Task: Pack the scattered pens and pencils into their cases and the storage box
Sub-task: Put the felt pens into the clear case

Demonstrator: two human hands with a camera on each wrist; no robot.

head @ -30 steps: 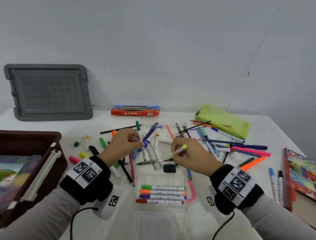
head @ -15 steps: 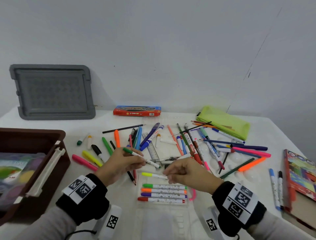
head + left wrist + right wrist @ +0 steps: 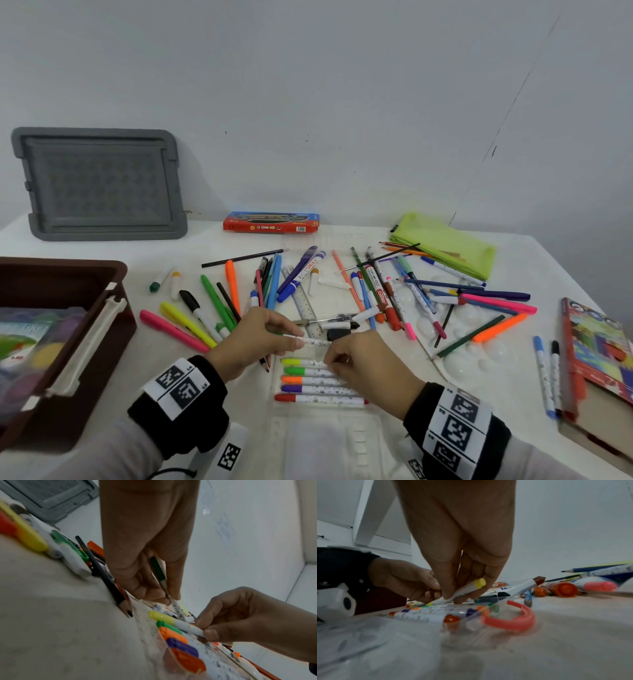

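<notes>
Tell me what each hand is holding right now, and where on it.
Left hand pinches a dark-green-capped marker on its white barrel; right hand pinches the yellow-capped marker near its tail end.

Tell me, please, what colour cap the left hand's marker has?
Dark green, on the marker in the left hand; left wrist view.

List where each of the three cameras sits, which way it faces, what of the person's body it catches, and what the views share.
Head: worn high, faces forward and down at the table; both hands and wristbands show.
Left wrist: low over the table, faces along the left hand, which pinches the dark green marker; the right hand also shows.
Right wrist: low over the table, faces along the right hand, which pinches the yellow marker; the left hand also shows.
Shared: all three show the markers in the clear case.
</notes>
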